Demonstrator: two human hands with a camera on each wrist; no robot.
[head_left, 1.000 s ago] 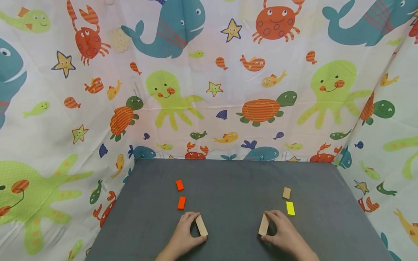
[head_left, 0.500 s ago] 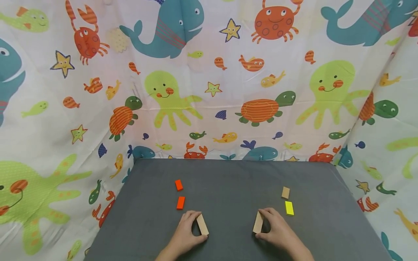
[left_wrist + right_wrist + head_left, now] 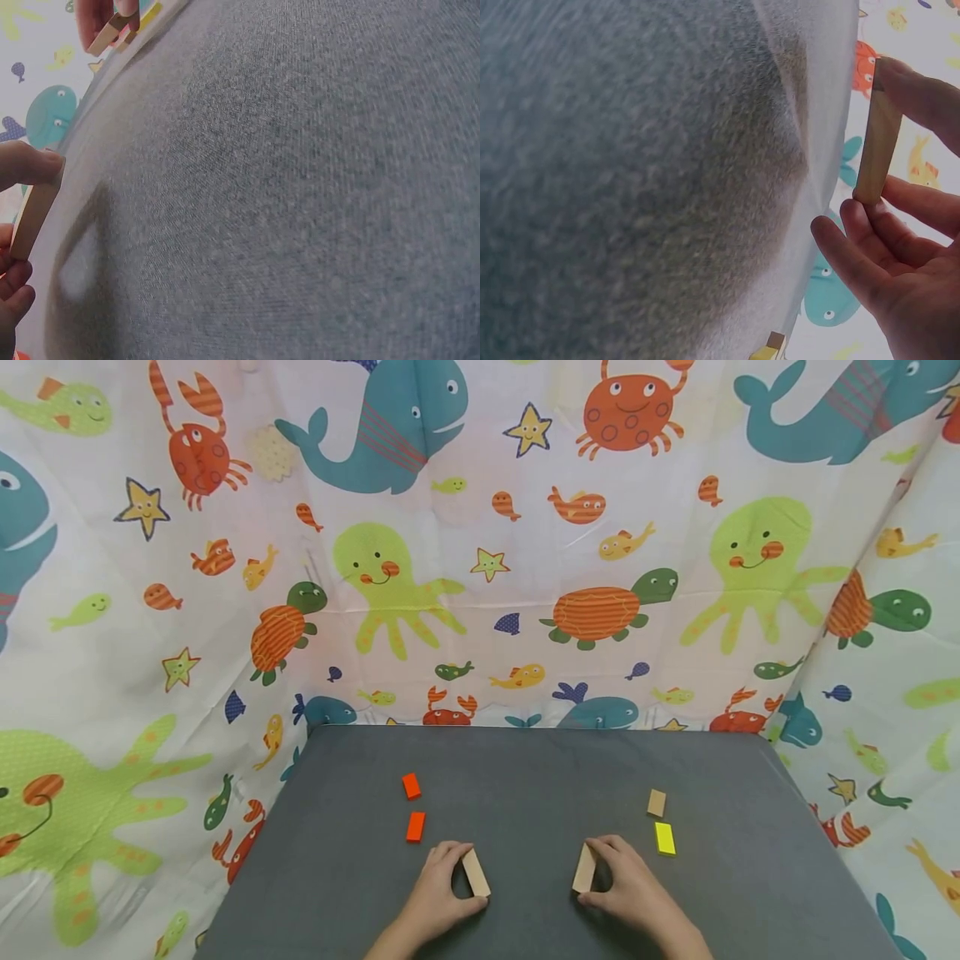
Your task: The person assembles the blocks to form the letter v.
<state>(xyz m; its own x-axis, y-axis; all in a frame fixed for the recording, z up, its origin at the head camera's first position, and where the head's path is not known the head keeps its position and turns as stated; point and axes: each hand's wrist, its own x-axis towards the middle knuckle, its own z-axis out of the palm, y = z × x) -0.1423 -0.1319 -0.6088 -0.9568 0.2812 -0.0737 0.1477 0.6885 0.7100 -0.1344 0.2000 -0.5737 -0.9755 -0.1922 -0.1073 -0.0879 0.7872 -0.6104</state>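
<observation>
My left hand [image 3: 438, 893] pinches a plain wooden block [image 3: 476, 872] by its two ends, thumb at the near end and fingers at the far end. Across a gap to the right, my right hand [image 3: 630, 889] pinches a second wooden block [image 3: 584, 868] the same way. Both blocks lean slightly toward each other at their far ends in the head view. The right wrist view shows the right block [image 3: 879, 139] between thumb and fingertips, over the cloth. In the left wrist view the left block [image 3: 36, 210] casts a shadow on the grey surface.
Two orange blocks [image 3: 416, 827] lie beyond my left hand. A yellow block [image 3: 665, 838] and a small wooden block [image 3: 656, 803] lie beyond my right hand. The grey table [image 3: 525, 777] meets a curtain [image 3: 487, 610] printed with sea animals at the back and sides.
My right hand has moved left with its wooden block. My left hand has shifted slightly right with its own, so the two blocks are closer together. The other blocks stay put.
</observation>
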